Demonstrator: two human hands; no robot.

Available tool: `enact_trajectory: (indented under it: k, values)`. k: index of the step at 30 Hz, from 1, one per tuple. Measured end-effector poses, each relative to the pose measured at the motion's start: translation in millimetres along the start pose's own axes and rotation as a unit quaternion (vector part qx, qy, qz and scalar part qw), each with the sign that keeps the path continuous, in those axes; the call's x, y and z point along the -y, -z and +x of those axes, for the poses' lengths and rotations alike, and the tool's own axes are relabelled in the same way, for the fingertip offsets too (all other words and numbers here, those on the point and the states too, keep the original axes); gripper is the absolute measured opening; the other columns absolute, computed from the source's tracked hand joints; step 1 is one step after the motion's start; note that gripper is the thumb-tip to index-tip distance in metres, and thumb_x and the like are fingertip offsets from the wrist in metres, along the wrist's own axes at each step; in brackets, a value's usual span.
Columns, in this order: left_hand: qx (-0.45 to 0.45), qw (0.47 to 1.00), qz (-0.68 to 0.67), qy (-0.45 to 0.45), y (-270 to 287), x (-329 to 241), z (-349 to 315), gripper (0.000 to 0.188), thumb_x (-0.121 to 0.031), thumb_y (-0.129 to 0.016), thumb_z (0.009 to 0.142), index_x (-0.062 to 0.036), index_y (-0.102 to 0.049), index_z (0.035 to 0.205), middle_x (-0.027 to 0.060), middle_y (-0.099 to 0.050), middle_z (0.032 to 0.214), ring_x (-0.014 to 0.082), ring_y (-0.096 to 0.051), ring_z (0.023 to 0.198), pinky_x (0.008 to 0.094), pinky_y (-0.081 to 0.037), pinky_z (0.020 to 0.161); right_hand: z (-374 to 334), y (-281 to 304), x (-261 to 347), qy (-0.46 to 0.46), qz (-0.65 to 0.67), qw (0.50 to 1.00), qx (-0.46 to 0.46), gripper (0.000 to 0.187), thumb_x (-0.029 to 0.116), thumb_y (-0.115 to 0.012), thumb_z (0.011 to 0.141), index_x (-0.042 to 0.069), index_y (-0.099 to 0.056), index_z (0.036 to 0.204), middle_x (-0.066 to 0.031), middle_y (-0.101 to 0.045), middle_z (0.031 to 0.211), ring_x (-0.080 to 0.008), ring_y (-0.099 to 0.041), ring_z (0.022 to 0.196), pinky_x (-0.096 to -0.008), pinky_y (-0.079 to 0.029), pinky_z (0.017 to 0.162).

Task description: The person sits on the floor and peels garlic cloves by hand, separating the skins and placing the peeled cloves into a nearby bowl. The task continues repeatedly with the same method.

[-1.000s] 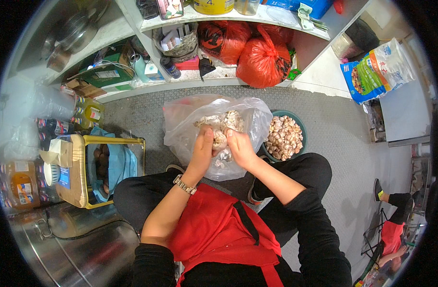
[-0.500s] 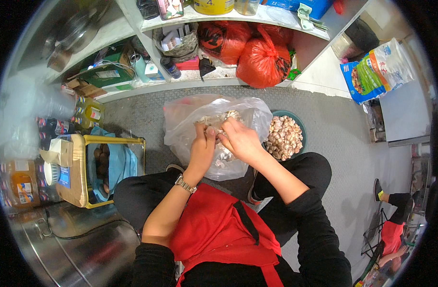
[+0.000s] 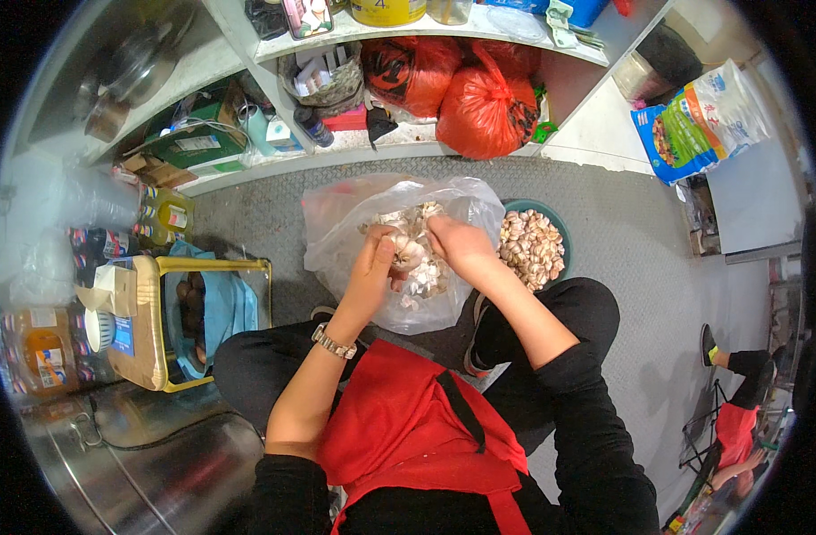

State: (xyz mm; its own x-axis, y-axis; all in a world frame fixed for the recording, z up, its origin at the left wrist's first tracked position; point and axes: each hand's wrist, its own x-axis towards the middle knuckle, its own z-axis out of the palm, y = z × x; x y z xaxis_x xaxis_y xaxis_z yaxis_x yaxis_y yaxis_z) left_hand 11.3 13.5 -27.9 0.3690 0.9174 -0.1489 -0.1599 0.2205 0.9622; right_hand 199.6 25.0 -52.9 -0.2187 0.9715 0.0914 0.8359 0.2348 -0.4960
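A pale garlic bulb is gripped in my left hand, above the mouth of a clear plastic bag. My right hand is over the right side of the bag with its fingers curled together. What those fingertips hold, if anything, is hidden. Inside the bag lie white garlic skins and more garlic near my right fingertips. Just right of the bag, a green basin is filled with separated garlic cloves. A metal watch sits on my left wrist.
A yellow-framed stool with a blue bag stands at my left, near bottles. Red tied bags fill the shelf ahead. At the right are a colourful sack and, lower down, another person by a folding chair.
My hands were together over the bag. Now my right hand has moved away to the right and turned downward, and the garlic bulb shows plainly in my left hand.
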Motion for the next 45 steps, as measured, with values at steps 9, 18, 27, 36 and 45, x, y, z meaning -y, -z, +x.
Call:
enact_trajectory:
  k: [9,18,27,36,45]
  values:
    - [-0.056,0.997,0.016,0.057,7,16,11,0.029,-0.033,-0.038,0.098,-0.0062,-0.037,0.111,0.0092,-0.058,0.075,0.0123,-0.051,0.051,0.0256,-0.044,0.049,-4,13,20,-0.005,0.055,0.997,0.045,0.027,0.033,-0.048,0.089,0.007,-0.05,0.089,-0.0133,-0.06,0.084,-0.0339,-0.06,0.078,-0.0466,-0.046,0.065]
    - [-0.105,0.944,0.313,-0.024,-8,25,4,0.033,-0.028,-0.047,0.094,-0.0016,-0.034,0.108,0.0234,-0.061,0.079,0.0388,-0.061,0.067,0.0456,-0.046,0.06,-10,-10,23,0.029,-0.003,0.999,-0.03,0.021,0.025,-0.053,0.083,0.005,-0.048,0.085,-0.0147,-0.061,0.073,-0.0338,-0.061,0.066,-0.0432,-0.049,0.057]
    - [-0.076,0.899,0.424,-0.078,-7,22,3,0.028,-0.024,-0.05,0.091,-0.0029,-0.038,0.106,0.0269,-0.059,0.081,0.0453,-0.058,0.076,0.0495,-0.045,0.064,-11,-17,28,-0.058,0.091,0.993,-0.045,0.017,0.025,-0.054,0.08,0.008,-0.054,0.082,-0.015,-0.059,0.065,-0.0347,-0.06,0.062,-0.0448,-0.047,0.055]
    - [-0.024,0.997,-0.045,0.05,7,12,9,0.024,-0.027,-0.039,0.097,-0.0064,-0.037,0.109,0.0127,-0.06,0.077,0.0156,-0.05,0.053,0.0297,-0.045,0.051,-4,-16,0,-0.155,0.196,0.968,-0.016,0.018,0.024,-0.054,0.078,0.006,-0.054,0.076,-0.0184,-0.058,0.067,-0.0383,-0.058,0.065,-0.0472,-0.045,0.057]
    - [-0.028,0.996,-0.071,0.048,3,20,10,0.025,-0.027,-0.038,0.098,-0.006,-0.036,0.112,0.0144,-0.062,0.087,0.0165,-0.055,0.062,0.0315,-0.05,0.062,-5,-18,-11,-0.117,0.062,0.991,-0.006,0.019,0.021,-0.048,0.088,0.007,-0.05,0.1,-0.0197,-0.062,0.089,-0.0399,-0.059,0.082,-0.0476,-0.047,0.068]
